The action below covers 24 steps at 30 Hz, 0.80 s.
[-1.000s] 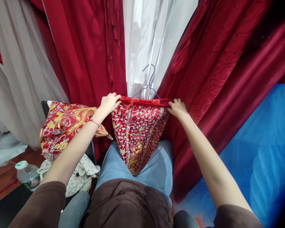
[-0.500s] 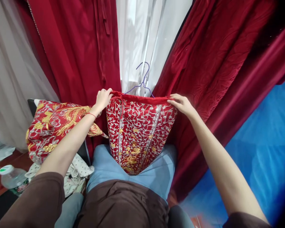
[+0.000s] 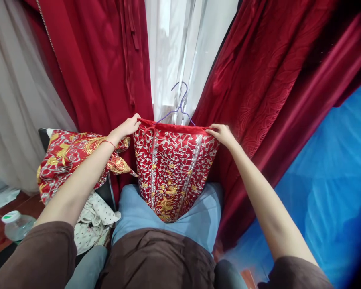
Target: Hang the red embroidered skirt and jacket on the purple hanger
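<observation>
A red skirt (image 3: 176, 168) with silver and gold embroidery is stretched upright in front of me, its lower end between my thighs. At its upper left corner my left hand (image 3: 130, 125) pinches the plain red waistband. The opposite corner is gripped by my right hand (image 3: 222, 133), thumb and fingers closed on the band. Behind the waistband a purple wire hanger (image 3: 180, 107) sticks up, its hook free in the air; its lower part is hidden by the cloth. Red ties dangle near the band's left end.
To my left, a matching red and gold embroidered garment (image 3: 69, 156) lies over a dark chair. Below it are a white dotted cloth (image 3: 93, 216) and a plastic bottle (image 3: 16, 224). Red curtains (image 3: 102, 60) hang ahead on both sides, with blue fabric (image 3: 325, 192) at right.
My right hand has shifted slightly left and down along the waistband, and the band hangs a little slacker. My left hand stays at its corner, moving slightly left.
</observation>
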Each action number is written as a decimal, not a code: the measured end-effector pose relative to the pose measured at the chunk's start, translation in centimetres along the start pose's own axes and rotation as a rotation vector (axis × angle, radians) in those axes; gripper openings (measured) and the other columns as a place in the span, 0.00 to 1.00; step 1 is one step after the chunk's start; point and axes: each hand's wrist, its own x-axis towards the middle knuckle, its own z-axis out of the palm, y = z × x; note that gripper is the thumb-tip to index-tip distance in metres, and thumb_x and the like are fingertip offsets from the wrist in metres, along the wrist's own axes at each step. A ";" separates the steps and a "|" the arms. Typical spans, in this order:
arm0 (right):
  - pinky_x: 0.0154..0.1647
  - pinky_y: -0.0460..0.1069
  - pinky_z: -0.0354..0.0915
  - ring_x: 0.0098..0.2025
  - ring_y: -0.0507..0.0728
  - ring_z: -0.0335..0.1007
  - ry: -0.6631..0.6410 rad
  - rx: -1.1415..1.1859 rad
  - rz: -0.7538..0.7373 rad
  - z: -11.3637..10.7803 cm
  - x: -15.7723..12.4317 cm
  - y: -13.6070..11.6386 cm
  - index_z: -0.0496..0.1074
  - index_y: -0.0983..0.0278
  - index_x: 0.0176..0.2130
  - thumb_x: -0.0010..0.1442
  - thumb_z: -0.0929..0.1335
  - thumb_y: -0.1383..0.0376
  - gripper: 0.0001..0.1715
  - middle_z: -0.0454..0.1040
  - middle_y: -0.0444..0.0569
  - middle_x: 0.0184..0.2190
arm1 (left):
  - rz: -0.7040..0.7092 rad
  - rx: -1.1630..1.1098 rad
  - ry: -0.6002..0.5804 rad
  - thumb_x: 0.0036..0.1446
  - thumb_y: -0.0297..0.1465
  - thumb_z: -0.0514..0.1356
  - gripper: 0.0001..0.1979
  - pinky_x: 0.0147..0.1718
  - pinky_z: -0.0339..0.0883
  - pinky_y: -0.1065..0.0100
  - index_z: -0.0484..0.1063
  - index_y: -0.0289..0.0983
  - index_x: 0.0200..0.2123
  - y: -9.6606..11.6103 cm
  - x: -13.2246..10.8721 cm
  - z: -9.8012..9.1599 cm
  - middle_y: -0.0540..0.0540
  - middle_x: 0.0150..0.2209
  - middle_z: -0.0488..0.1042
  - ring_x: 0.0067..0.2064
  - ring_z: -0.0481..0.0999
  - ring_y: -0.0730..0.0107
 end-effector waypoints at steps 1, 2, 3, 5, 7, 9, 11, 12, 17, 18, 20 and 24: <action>0.39 0.52 0.65 0.34 0.59 0.73 0.008 -0.003 0.006 0.2 -0.1 0.2 0.77 0.63 0.34 0.59 0.67 0.54 0.16 0.80 0.52 0.33 | 0.010 -0.024 -0.003 0.63 0.31 0.52 0.10 0.39 0.65 0.66 0.67 0.37 0.46 -0.2 -0.1 0.1 0.47 0.30 0.72 0.33 0.72 0.65; 0.39 0.52 0.66 0.35 0.59 0.73 0.023 -0.007 0.009 0.4 -0.1 0.4 0.76 0.63 0.34 0.59 0.67 0.55 0.15 0.80 0.52 0.33 | 0.012 -0.063 0.000 0.64 0.32 0.51 0.10 0.38 0.65 0.66 0.67 0.37 0.46 -0.4 -0.1 0.4 0.48 0.30 0.72 0.32 0.72 0.66; 0.40 0.53 0.66 0.35 0.59 0.73 0.038 -0.011 0.010 0.5 -0.1 0.5 0.75 0.63 0.34 0.59 0.67 0.55 0.14 0.80 0.52 0.34 | 0.003 -0.108 0.000 0.64 0.32 0.51 0.10 0.37 0.65 0.67 0.66 0.37 0.47 -0.6 -0.1 0.6 0.48 0.30 0.71 0.32 0.72 0.67; 0.42 0.53 0.67 0.38 0.60 0.73 0.038 -0.022 0.004 0.9 0.0 0.3 0.74 0.63 0.36 0.59 0.66 0.58 0.12 0.80 0.52 0.36 | -0.039 -0.173 -0.012 0.66 0.33 0.49 0.11 0.36 0.65 0.69 0.65 0.36 0.48 -0.7 0.0 1.3 0.48 0.31 0.72 0.32 0.71 0.68; 0.45 0.53 0.67 0.41 0.60 0.74 -0.010 -0.066 0.004 1.3 0.0 -0.4 0.74 0.64 0.41 0.60 0.65 0.62 0.11 0.80 0.54 0.41 | -0.087 -0.158 -0.028 0.66 0.32 0.48 0.12 0.37 0.66 0.69 0.66 0.35 0.48 -0.7 0.2 2.0 0.46 0.33 0.73 0.33 0.72 0.68; 0.47 0.54 0.66 0.45 0.62 0.74 -0.067 -0.192 0.026 1.9 -0.2 -1.5 0.72 0.65 0.47 0.61 0.63 0.67 0.16 0.78 0.58 0.46 | -0.120 -0.090 -0.028 0.67 0.31 0.48 0.13 0.39 0.67 0.67 0.66 0.35 0.50 -0.7 0.4 2.7 0.43 0.35 0.75 0.35 0.74 0.66; 0.48 0.57 0.64 0.47 0.65 0.73 -0.100 -0.390 0.036 2.6 -0.6 -2.8 0.69 0.67 0.54 0.63 0.62 0.68 0.21 0.76 0.63 0.50 | -0.133 -0.018 -0.019 0.67 0.31 0.46 0.15 0.41 0.67 0.64 0.65 0.36 0.53 -0.7 0.4 3.2 0.40 0.37 0.77 0.37 0.77 0.62; 0.49 0.58 0.63 0.49 0.67 0.72 -0.109 -0.488 0.027 3.0 -0.8 -3.4 0.68 0.68 0.57 0.64 0.62 0.66 0.23 0.75 0.65 0.51 | -0.136 0.017 -0.015 0.68 0.32 0.45 0.17 0.42 0.68 0.63 0.65 0.37 0.55 -0.8 0.4 3.4 0.38 0.38 0.78 0.38 0.78 0.59; 0.50 0.58 0.58 0.49 0.68 0.71 -0.140 -0.702 -0.037 4.5 -1.6 -5.0 0.65 0.71 0.60 0.70 0.59 0.57 0.27 0.76 0.68 0.49 | -0.180 0.114 -0.028 0.69 0.34 0.42 0.21 0.45 0.69 0.58 0.63 0.40 0.60 -0.8 0.2 3.8 0.33 0.45 0.79 0.46 0.81 0.52; 0.49 0.57 0.57 0.48 0.67 0.72 -0.138 -0.707 -0.023 4.6 -1.7 -5.2 0.66 0.70 0.58 0.71 0.58 0.56 0.26 0.77 0.67 0.47 | -0.188 0.125 -0.037 0.68 0.33 0.43 0.21 0.45 0.69 0.57 0.63 0.40 0.60 -0.6 0.3 3.8 0.32 0.47 0.79 0.47 0.80 0.51; 0.47 0.55 0.57 0.46 0.66 0.73 -0.132 -0.709 0.014 4.8 -1.8 -5.4 0.68 0.69 0.55 0.72 0.56 0.56 0.25 0.79 0.65 0.44 | -0.185 0.167 -0.055 0.66 0.30 0.46 0.22 0.46 0.69 0.56 0.64 0.39 0.60 0.0 0.3 3.8 0.30 0.50 0.78 0.50 0.79 0.49; 0.45 0.54 0.57 0.43 0.64 0.75 -0.135 -0.697 0.050 4.8 -2.0 -5.9 0.71 0.68 0.52 0.73 0.55 0.56 0.25 0.80 0.64 0.41 | -0.143 0.252 -0.046 0.60 0.26 0.50 0.23 0.49 0.68 0.56 0.68 0.38 0.58 1.2 0.0 3.9 0.31 0.52 0.77 0.54 0.77 0.49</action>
